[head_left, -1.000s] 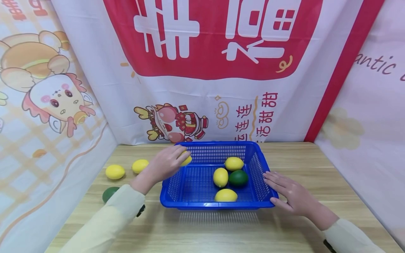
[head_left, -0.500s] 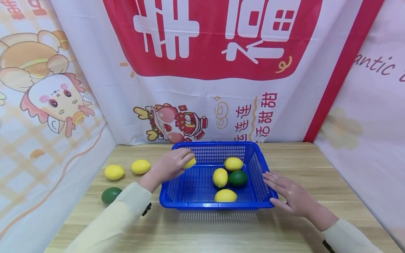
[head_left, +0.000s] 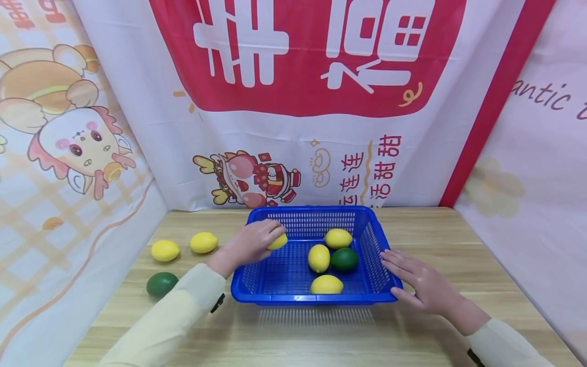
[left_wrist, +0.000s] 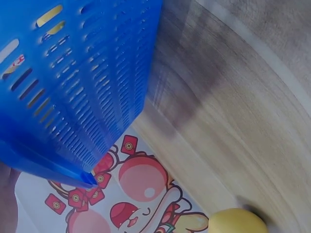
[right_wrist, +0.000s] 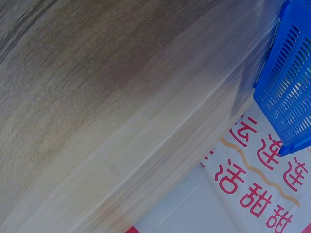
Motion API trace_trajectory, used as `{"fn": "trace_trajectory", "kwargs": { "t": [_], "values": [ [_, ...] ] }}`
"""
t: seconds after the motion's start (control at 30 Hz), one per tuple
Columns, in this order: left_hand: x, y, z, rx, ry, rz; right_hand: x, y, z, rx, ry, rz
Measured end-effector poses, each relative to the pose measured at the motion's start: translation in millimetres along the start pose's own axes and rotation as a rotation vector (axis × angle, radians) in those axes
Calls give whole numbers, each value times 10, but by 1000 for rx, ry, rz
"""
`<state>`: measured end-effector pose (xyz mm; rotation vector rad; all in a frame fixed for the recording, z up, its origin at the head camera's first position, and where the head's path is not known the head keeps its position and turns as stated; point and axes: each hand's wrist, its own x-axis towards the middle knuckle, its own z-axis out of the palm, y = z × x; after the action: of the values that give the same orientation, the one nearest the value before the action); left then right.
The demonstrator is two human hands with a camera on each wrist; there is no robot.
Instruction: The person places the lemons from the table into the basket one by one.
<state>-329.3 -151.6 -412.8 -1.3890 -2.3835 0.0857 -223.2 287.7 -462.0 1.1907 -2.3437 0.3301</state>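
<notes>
My left hand reaches over the left rim of the blue plastic basket and grips a yellow lemon, its fingers covering much of the fruit. Inside the basket, toward the right, lie three lemons, among them an upright one, beside a dark green lemon-shaped fruit. On the basket's right rim rests my right hand, fingers extended and thumb near the front corner. The left wrist view shows the basket's slotted outer wall; the right wrist view catches another side of the basket.
Left of the basket, two lemons and another dark green fruit lie on the wooden table. A printed cloth hangs right behind the basket, with more cloth along both sides.
My left hand has moved a little right and lower with the lemon, further over the basket's inside. The right hand stays on the rim.
</notes>
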Motion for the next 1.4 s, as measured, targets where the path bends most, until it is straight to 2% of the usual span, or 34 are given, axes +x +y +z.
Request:
{"fn": "trace_trajectory", "kwargs": {
  "t": [0.23, 0.47, 0.7, 0.9, 1.1, 1.4],
  "values": [
    [32, 19, 36, -33, -28, 3, -9, -11, -6, -5, -12, 12],
    [36, 41, 60, -49, -75, -26, -12, -17, -13, 3, -25, 25],
    [32, 56, 48, -60, -92, -34, -9, 0, 6, 6, 7, -2],
    [38, 55, 40, -65, -81, -46, -6, 23, 26, 8, 40, -35],
    [9, 42, 19, -66, -22, -41, -6, 11, 5, 18, -3, 2],
    [-53, 32, -16, -70, -61, -75, 0, -1, -6, 10, -24, 20]
  ]
}}
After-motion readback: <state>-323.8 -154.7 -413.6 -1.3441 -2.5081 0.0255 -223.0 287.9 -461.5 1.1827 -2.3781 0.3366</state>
